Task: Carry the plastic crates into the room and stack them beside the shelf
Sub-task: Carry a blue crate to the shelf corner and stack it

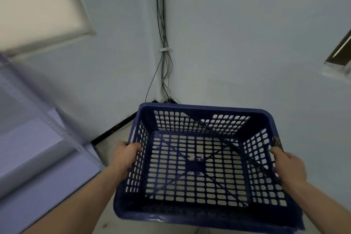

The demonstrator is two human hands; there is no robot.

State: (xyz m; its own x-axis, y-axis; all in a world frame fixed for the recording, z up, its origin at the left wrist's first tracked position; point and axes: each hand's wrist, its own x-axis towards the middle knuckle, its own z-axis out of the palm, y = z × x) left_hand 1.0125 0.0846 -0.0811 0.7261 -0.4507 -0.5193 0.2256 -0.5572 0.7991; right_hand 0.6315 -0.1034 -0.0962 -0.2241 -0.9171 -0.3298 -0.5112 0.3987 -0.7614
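A dark blue plastic crate (201,107) with perforated walls and floor hangs in the air in front of me, empty, above the pale floor. My left hand (125,157) grips its left rim, fingers curled over the edge into the crate. My right hand (288,167) grips the right rim in the same way. A pale lilac metal shelf (47,138) stands at the left, its perforated upright close to the crate's left side.
Two light walls meet in a corner straight ahead, with a bundle of black cables (164,43) running down it to the floor. A black skirting (115,127) lines the left wall. A window (38,5) is at the upper left.
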